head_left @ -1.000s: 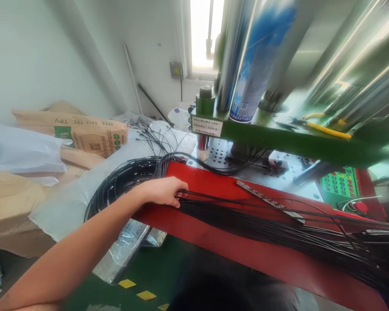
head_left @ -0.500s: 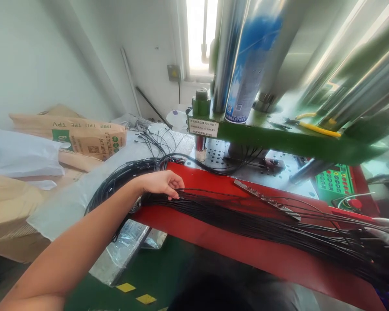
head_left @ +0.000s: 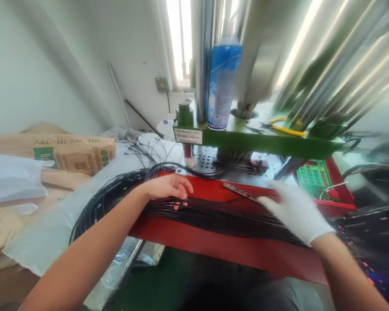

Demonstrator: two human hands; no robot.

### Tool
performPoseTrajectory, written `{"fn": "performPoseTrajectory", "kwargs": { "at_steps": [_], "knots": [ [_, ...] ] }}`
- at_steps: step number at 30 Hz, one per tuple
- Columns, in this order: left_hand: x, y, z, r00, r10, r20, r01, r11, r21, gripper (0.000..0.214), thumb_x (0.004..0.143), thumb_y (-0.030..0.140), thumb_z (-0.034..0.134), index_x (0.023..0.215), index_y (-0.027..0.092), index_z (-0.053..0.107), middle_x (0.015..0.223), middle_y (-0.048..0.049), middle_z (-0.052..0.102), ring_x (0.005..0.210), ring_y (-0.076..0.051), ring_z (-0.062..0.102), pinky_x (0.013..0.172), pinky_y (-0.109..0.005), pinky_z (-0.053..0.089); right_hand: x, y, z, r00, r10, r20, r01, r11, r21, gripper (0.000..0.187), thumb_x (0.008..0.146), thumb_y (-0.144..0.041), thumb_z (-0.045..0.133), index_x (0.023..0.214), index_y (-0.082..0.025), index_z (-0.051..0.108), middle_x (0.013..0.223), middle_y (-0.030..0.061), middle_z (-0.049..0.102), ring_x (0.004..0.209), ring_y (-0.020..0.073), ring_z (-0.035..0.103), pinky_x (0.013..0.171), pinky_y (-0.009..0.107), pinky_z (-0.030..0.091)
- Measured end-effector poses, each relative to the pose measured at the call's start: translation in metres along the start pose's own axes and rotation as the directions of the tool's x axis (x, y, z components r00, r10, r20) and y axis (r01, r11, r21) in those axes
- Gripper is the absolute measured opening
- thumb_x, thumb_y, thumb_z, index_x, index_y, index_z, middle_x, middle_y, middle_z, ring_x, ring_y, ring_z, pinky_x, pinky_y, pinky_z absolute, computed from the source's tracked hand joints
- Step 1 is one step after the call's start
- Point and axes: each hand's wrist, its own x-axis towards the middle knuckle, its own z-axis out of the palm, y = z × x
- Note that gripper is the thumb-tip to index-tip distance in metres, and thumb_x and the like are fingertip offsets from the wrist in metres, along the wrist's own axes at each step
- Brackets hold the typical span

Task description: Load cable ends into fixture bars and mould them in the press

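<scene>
My bare left hand [head_left: 167, 189] rests on a thick bundle of thin black cables [head_left: 220, 216] lying along the red ledge [head_left: 214, 246] of a press machine; its fingers are spread over the strands. My right hand [head_left: 293, 209], in a white glove, reaches in over the same bundle with fingers stretched out, motion-blurred, close to a narrow metal bar [head_left: 241, 192] on the ledge. The cables loop off the left end of the ledge into a coil [head_left: 106, 196].
A green machine frame [head_left: 253, 140] with steel columns stands behind the ledge, with a blue spray can [head_left: 222, 84] and yellow-handled pliers [head_left: 287, 128] on it. A green button panel [head_left: 313, 175] is at right. Paper sacks [head_left: 74, 151] and white sheeting lie at left.
My gloved right hand has come into view from the right over the cables. My left hand has let go of its pinch and spread its fingers. The view has tilted down and left.
</scene>
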Motion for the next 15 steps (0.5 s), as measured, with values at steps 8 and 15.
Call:
{"fn": "performPoseTrajectory", "kwargs": {
  "at_steps": [8, 15],
  "knots": [
    [0.000, 0.007, 0.005, 0.999, -0.001, -0.032, 0.001, 1.000, -0.002, 0.032, 0.076, 0.031, 0.071, 0.100, 0.015, 0.058, 0.072, -0.0032, 0.069, 0.049, -0.012, 0.061, 0.049, -0.021, 0.045, 0.005, -0.139, 0.063, 0.924, -0.294, 0.245, 0.225, 0.935, 0.274, 0.072, 0.075, -0.046, 0.063, 0.137, -0.016, 0.046, 0.123, 0.0125, 0.059, 0.112, 0.0311, 0.053, 0.097, 0.042, 0.039],
    [-0.007, 0.008, 0.004, 0.997, 0.052, -0.048, -0.052, 0.999, 0.007, 0.031, 0.077, 0.032, 0.070, 0.101, 0.015, 0.058, 0.067, -0.0024, 0.068, 0.052, -0.013, 0.062, 0.052, -0.021, 0.045, 0.011, -0.092, 0.059, 0.961, -0.068, 0.268, 0.032, 0.990, 0.135, 0.044, 0.080, -0.028, 0.049, 0.123, -0.032, 0.060, 0.110, 0.0028, 0.069, 0.097, 0.0256, 0.064, 0.087, 0.038, 0.046]
  ]
}}
